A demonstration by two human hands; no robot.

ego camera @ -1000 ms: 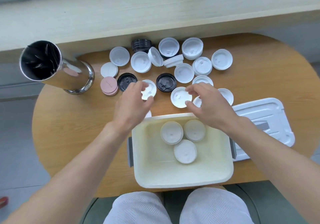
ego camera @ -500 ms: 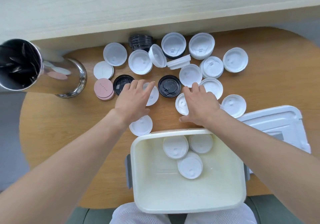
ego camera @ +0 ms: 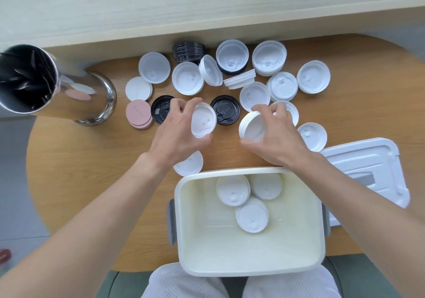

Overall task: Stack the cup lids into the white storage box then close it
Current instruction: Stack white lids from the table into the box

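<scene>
- Left hand (ego camera: 177, 132): curled round a single white lid (ego camera: 203, 120), fingers at its far edge, thumb at its near edge; lid tilted, lifted off the wooden table (ego camera: 69, 171), just beyond the far-left corner of the white storage box (ego camera: 250, 261).
- Right hand (ego camera: 276, 134): clasped round a small stack of white lids (ego camera: 252, 126), fingers curved over the far rim, thumb under the near rim; stack tilted, held just beyond the box's far wall.
- Inside the box: three white lids (ego camera: 233, 190) lying flat against the far wall, touching or overlapping one another.
- Just outside the box's far-left corner: one white lid on the table (ego camera: 188, 164), partly hidden under the left wrist.
- Right of the box: box cover (ego camera: 368, 166), lying flat, off the box.
- Beyond the box, behind both hands: loose white lids, two black lids (ego camera: 225, 113), a stack of pink discs (ego camera: 139, 114).
- Far left of the box: steel canister (ego camera: 46, 83), upright.
</scene>
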